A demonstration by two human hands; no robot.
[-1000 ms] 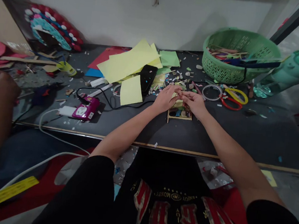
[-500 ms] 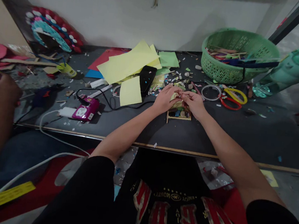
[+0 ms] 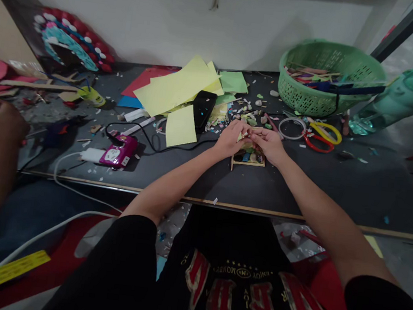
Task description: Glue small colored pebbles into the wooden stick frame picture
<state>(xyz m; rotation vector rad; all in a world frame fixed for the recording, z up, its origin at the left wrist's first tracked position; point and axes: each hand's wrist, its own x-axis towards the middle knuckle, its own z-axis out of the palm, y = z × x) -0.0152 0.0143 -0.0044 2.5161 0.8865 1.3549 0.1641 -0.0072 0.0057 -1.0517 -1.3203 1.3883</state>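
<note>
My left hand (image 3: 231, 139) and my right hand (image 3: 270, 143) meet at the fingertips over a small wooden frame (image 3: 249, 163) on the dark table. Several coloured stones (image 3: 253, 157) lie inside the frame's near side. Between my left thumb and fingers is a small pale yellow-green piece of paper (image 3: 241, 136). My right fingers are pinched together close beside it; what they hold, if anything, is too small to make out. The far part of the frame is mostly covered by my hands.
Behind my hands lie paper scraps and pebbles (image 3: 251, 119), with a black phone (image 3: 203, 109) and yellow sheets (image 3: 180, 85) to the left. Scissors (image 3: 319, 144), a tape roll (image 3: 292, 128), a green basket (image 3: 306, 94) and a bottle (image 3: 392, 99) stand right. A purple adapter (image 3: 119, 152) and another person's hand (image 3: 3, 124) are left.
My fingers have shifted slightly, and the pale paper piece shows more plainly at my left fingertips. Both hands stay over the frame. The other person's hand has moved a little.
</note>
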